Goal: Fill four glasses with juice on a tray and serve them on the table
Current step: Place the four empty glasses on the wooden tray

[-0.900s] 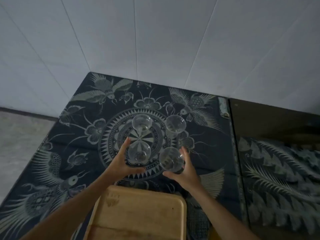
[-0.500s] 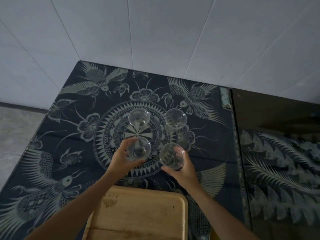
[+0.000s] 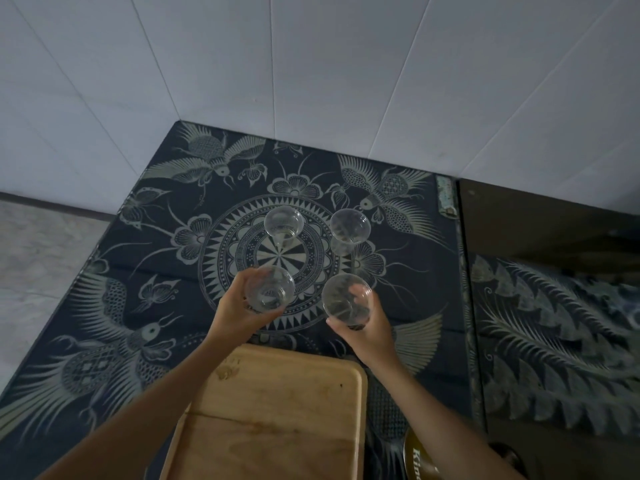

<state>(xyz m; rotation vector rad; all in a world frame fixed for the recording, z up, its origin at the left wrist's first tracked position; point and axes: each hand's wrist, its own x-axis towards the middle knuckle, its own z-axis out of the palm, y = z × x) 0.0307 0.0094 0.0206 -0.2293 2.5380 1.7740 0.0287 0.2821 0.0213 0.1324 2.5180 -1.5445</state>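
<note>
Left hand (image 3: 239, 311) grips the near-left glass (image 3: 270, 289); right hand (image 3: 367, 323) grips the near-right glass (image 3: 346, 299). Both glasses sit over the patterned worktop (image 3: 138, 306), just beyond the wooden tray (image 3: 277, 410).

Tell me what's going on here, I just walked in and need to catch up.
A person grips one clear glass in each hand: the left hand holds the near-left glass, the right hand the near-right glass. Two more glasses stand on the patterned table. The wooden tray holds nothing yet; all the glasses look empty.
</note>
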